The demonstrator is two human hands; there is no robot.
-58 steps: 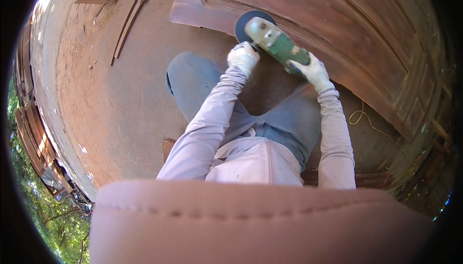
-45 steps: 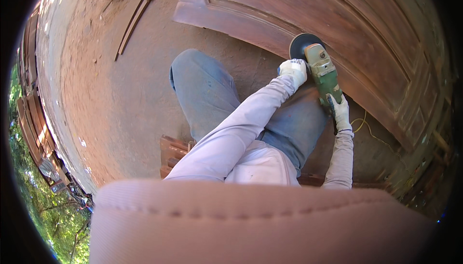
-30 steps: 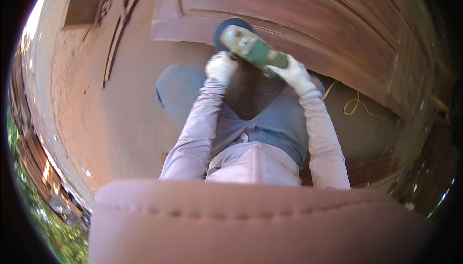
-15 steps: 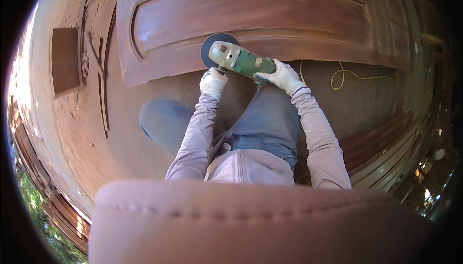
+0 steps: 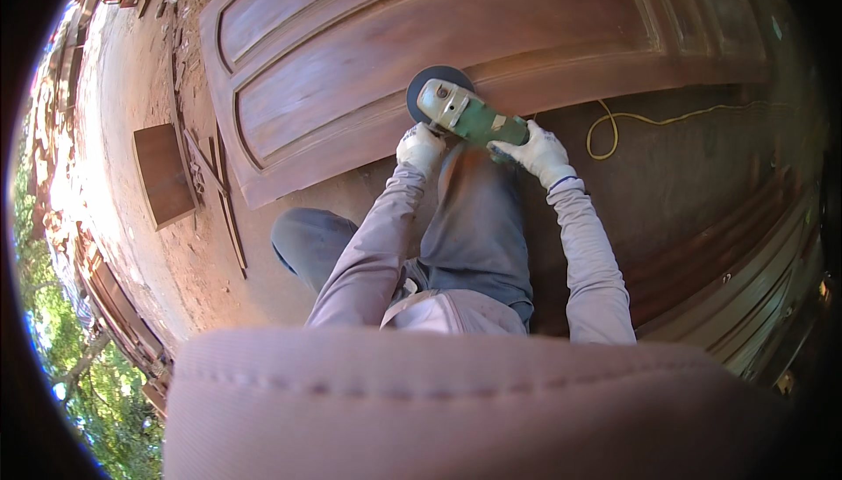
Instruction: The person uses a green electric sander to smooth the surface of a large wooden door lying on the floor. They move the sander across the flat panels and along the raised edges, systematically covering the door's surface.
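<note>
A green angle grinder [image 5: 478,120] with a silver head and a dark round disc [image 5: 419,92] lies across the front rail of a brown panelled wooden door [image 5: 368,142]. My left hand [image 5: 421,149], in a white glove, is closed round the side handle next to the disc. At the body's rear end my right hand [image 5: 537,154], gloved too, grips the green housing with the thumb along its near side. The disc overlaps the door's edge moulding; whether it touches the wood I cannot tell.
A yellow cord [image 5: 614,129] loops over the floor on the right. Left of the door lie a brown board [image 5: 165,173] and thin wood strips [image 5: 230,208]. Long dark planks [image 5: 702,252] are stacked at the lower right. My bent knee [image 5: 307,239] is near the door's edge.
My view has turned and shifted, so the door now slants and more ground shows at the left. In the picture the grinder sits further right, still in both hands.
</note>
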